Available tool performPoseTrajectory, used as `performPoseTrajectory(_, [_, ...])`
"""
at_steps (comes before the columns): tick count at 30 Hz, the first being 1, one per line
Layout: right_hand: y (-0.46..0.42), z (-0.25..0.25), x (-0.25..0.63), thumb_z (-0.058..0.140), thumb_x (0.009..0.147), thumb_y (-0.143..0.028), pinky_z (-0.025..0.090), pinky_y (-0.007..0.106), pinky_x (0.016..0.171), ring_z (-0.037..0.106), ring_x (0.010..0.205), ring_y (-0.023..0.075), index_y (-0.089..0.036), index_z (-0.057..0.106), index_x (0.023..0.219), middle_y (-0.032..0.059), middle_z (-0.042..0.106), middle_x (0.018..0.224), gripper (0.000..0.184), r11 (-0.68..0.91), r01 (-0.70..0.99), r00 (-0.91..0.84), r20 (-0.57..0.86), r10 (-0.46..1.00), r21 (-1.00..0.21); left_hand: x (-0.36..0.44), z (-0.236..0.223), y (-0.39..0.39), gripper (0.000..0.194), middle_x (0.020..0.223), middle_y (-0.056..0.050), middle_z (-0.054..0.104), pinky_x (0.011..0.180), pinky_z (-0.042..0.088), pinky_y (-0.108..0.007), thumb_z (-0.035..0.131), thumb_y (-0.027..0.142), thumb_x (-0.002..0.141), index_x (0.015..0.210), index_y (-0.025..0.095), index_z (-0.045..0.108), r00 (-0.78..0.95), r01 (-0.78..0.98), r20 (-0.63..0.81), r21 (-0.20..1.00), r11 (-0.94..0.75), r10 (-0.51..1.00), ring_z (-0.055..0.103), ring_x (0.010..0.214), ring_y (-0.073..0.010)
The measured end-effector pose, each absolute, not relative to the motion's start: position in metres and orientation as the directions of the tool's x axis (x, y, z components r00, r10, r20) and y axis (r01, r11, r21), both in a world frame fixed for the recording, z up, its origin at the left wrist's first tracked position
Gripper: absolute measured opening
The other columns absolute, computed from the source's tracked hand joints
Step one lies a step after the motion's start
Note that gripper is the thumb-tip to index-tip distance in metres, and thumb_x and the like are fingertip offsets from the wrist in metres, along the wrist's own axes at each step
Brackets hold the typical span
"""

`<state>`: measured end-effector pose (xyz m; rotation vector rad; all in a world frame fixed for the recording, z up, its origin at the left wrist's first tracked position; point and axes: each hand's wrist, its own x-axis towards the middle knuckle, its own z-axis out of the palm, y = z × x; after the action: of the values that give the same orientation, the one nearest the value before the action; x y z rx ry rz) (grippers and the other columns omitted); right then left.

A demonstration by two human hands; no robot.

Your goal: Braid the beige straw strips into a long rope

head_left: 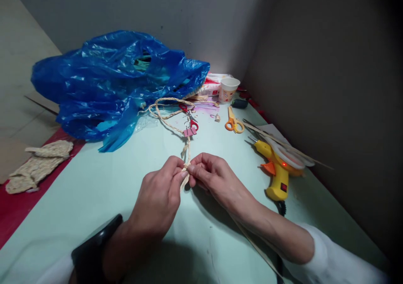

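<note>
My left hand (pixel 163 191) and my right hand (pixel 215 177) meet at the middle of the table, both pinching the near end of a straw-coloured braided cord (pixel 189 147). Loose strands hang at the fingertips, and one long strand runs under my right forearm toward the near edge. Just beyond my fingers a pink binder clip (pixel 189 131) grips the cord. From there the finished braid loops back to the left. Small scissors with red handles (pixel 194 126) lie beside the clip. How the strands cross between my fingers is partly hidden.
A large blue plastic bag (pixel 119 78) fills the back left. To the right lie a yellow glue gun (pixel 277 170) with a lit red light and orange-handled scissors (pixel 233 122). A paper cup (pixel 228 89) stands at the back. A woven straw piece (pixel 40 166) rests at the left edge.
</note>
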<state>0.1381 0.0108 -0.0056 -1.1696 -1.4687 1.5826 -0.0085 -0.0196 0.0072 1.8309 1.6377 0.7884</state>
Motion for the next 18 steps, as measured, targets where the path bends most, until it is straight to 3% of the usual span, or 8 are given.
performPoseTrajectory(3, [0.010, -0.008, 0.138, 0.049, 0.093, -0.030, 0.037, 0.021, 0.059, 0.050, 0.062, 0.0093, -0.018, 0.057, 0.083, -0.0014, 0.060, 0.067, 0.017, -0.086, 0.124, -0.349, -0.124, 0.929, -0.989, -0.011, 0.007, -0.021, 0.021, 0.065, 0.005, 0.066, 0.058, 0.038, -0.025, 0.046, 0.026, 0.093, 0.082, 0.022, 0.063, 0.074, 0.754, 0.170, 0.635, -0.167, 0.983, 0.056, 0.056, -0.0119])
performPoseTrajectory(9, [0.008, -0.006, 0.137, 0.048, 0.094, -0.034, 0.037, 0.023, 0.060, 0.050, 0.062, 0.0097, -0.018, 0.054, 0.084, -0.0016, 0.062, 0.070, 0.019, -0.030, 0.155, -0.320, -0.079, 0.944, -0.987, -0.014, 0.002, -0.023, 0.018, 0.067, 0.001, 0.065, 0.062, 0.040, -0.026, 0.053, 0.017, 0.088, 0.077, 0.018, 0.068, 0.173, 0.819, 0.447, 0.431, -0.380, 0.878, 0.059, 0.062, -0.0134])
performPoseTrajectory(13, [0.006, -0.003, 0.136, 0.049, 0.093, -0.033, 0.035, 0.023, 0.060, 0.048, 0.062, 0.0092, -0.019, 0.054, 0.082, -0.0035, 0.059, 0.067, 0.018, 0.009, 0.192, -0.290, -0.048, 0.956, -0.981, -0.012, 0.001, -0.028, 0.018, 0.061, -0.001, 0.061, 0.055, 0.037, -0.030, 0.054, 0.012, 0.084, 0.074, 0.016, 0.068, 0.363, 0.857, 0.552, 0.119, -0.502, 0.751, 0.058, 0.058, -0.0165])
performPoseTrajectory(18, [0.007, -0.007, 0.137, 0.051, 0.091, -0.032, 0.028, 0.022, 0.053, 0.037, 0.055, 0.0087, -0.019, 0.055, 0.080, -0.0062, 0.047, 0.057, 0.017, -0.044, 0.160, -0.312, -0.093, 0.946, -0.986, -0.005, 0.005, -0.033, 0.021, 0.054, -0.001, 0.056, 0.047, 0.033, -0.033, 0.050, 0.008, 0.081, 0.075, 0.014, 0.069, 0.527, 0.841, 0.551, -0.227, -0.491, 0.647, 0.052, 0.047, -0.0182])
